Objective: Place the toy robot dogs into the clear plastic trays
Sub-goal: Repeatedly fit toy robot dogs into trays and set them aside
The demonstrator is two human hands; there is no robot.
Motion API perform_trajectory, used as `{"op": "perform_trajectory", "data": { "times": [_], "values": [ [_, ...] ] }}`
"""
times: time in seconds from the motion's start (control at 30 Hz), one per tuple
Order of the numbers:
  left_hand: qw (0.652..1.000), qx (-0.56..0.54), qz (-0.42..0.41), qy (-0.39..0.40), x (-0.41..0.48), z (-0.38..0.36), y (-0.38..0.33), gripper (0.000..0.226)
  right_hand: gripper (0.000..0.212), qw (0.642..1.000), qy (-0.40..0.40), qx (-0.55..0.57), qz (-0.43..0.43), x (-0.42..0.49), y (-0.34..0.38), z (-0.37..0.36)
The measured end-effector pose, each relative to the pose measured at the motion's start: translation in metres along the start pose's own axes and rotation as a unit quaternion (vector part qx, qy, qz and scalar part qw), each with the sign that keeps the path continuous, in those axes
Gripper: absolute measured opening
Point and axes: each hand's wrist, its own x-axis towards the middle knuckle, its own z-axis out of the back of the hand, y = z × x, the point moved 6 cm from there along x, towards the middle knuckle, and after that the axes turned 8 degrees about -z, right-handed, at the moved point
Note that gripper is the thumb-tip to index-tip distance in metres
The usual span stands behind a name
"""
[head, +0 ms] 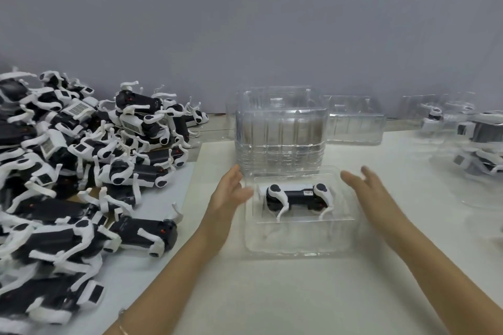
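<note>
A toy dog (298,196) is lying on its side in the rear compartment of the clear tray (296,251), which is sitting on the table (299,296). The left hand (231,190) is hovering at the tray's left edge, fingers straight and together; motion blur is hiding whether they touch it. The right hand (364,185) is hovering just beside the tray's right edge, fingers loosely spread, holding nothing. A stack of empty trays (280,130) is standing directly behind the tray. A pile of toy dogs (81,171) is lying well to its left.
</note>
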Motion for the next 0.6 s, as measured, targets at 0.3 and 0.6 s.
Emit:
{"op": "perform_trajectory", "data": {
  "times": [0.3,0.6],
  "values": [
    [0.987,0.016,-0.122,-0.104,0.015,-0.041,-0.031,0.083,0.077,0.963,0.166,0.182,0.108,-0.022,0.038,-0.017],
    [0.973,0.036,-0.181,-0.141,0.013,-0.045,-0.037,0.077,0.078,0.967,0.116,0.173,0.148,-0.011,0.035,-0.016]
  ]
}}
